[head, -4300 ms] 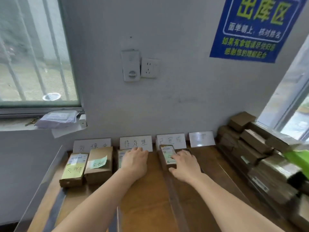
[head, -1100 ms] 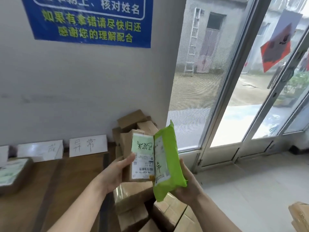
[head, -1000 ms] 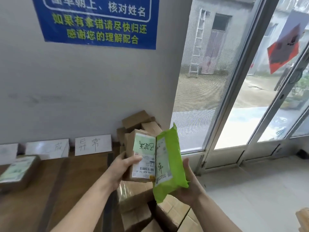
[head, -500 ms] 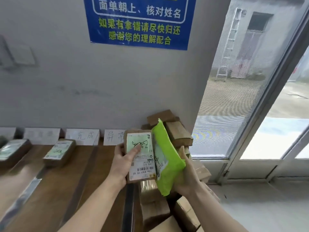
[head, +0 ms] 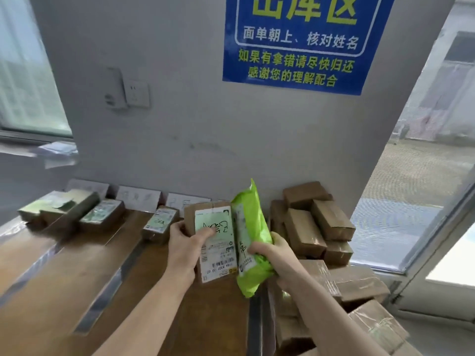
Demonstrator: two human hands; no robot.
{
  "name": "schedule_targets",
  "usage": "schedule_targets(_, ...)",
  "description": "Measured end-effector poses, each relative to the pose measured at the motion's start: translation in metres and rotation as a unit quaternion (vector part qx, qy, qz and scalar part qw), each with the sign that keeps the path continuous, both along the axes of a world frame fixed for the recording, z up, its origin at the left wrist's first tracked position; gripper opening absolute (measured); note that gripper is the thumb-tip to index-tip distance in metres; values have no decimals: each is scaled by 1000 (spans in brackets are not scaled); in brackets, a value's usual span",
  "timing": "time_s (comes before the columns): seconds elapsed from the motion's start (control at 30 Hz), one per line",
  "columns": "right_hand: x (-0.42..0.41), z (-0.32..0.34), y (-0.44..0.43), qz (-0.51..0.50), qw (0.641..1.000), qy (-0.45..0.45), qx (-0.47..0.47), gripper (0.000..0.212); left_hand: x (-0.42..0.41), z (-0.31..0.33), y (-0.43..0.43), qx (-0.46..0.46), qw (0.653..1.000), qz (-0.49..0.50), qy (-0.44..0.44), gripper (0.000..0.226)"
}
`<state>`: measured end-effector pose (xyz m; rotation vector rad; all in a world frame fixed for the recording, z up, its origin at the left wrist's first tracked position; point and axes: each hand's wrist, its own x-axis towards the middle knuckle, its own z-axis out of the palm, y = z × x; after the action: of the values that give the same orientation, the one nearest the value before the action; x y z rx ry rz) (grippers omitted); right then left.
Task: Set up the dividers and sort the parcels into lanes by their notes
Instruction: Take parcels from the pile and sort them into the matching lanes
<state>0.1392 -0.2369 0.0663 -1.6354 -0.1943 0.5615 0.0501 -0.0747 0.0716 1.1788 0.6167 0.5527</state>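
My left hand (head: 185, 249) grips a brown cardboard parcel (head: 214, 242) with a handwritten green note and a shipping label on its face, held upright above the wooden table (head: 59, 286). Beside it, my right hand (head: 272, 255) grips a bright green plastic mailer (head: 250, 227), also with a label. Clear divider strips (head: 108, 289) split the table into lanes. White lane cards (head: 138, 197) lean on the wall at the back. Sorted parcels lie in the lanes: two at far left (head: 61, 206), one in the second lane (head: 102, 218), one in the third (head: 160, 223).
A heap of unsorted brown parcels (head: 316, 227) fills the right end of the table and spills toward me. A blue sign (head: 300, 39) and a wall socket (head: 136, 95) hang above. A glass door stands at right, a window at left.
The view has swung left from the glass door back over the lanes. Both hands have carried the brown parcel and the green mailer leftward, from above the heap to above the table.
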Motion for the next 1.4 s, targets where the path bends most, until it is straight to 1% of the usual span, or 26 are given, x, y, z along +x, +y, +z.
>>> schedule_targets(0.03,-5,-1,8,-21,999,17,29,48,-9,1,13,-13,1000,15,-10,52)
schedule_targets(0.07,-10,-2,16,-39,997,29,55,38,-19,2,26,-22,999,30,-21,54)
schedule_targets(0.1,-14,-3,22,-51,995,38,74,28,-29,3,40,-30,998,40,-30,60)
schedule_targets(0.13,-20,-3,30,-59,993,48,86,23,-39,4,55,-40,997,46,-37,66)
schedule_targets(0.2,-32,-8,46,-68,990,59,105,21,-58,3,82,-61,996,55,-35,70)
schedule_targets(0.3,-50,-17,71,-88,989,60,104,19,-83,-1,116,-89,992,82,-23,54)
schedule_targets(0.37,-60,-23,86,-105,987,67,102,17,-98,-6,130,-101,991,88,-8,54)
schedule_targets(0.53,-75,-35,108,-165,976,86,116,25,-121,-25,156,-156,982,104,5,53)
schedule_targets(0.63,-70,-45,113,-200,972,82,94,41,-124,-37,165,-177,981,84,-3,62)
schedule_targets(0.67,-68,-49,114,-206,971,83,84,45,-123,-39,165,-189,979,71,-5,67)
schedule_targets(0.7,-65,-51,114,-213,971,83,74,44,-121,-42,165,-206,977,57,-10,72)
schedule_targets(0.77,-58,-57,112,-228,969,81,50,36,-115,-46,163,-249,968,33,-10,76)
schedule_targets(0.83,-46,-65,111,-243,967,72,33,34,-106,-50,159,-276,961,12,1,68)
schedule_targets(0.93,-24,-77,112,-273,960,65,19,35,-84,-61,153,-292,956,-14,19,58)
schedule_targets(1.07,14,-96,116,-292,954,70,8,36,-48,-76,146,-261,963,-21,67,62)
schedule_targets(1.2,53,-118,122,-263,960,95,-12,42,-12,-89,148,-228,968,2,109,67)
schedule_targets(1.3,81,-135,130,-234,964,122,-33,47,14,-97,153,-233,966,4,111,83)
schedule_targets(1.4,104,-155,143,-216,962,160,-43,50,37,-105,158,-234,967,7,104,85)
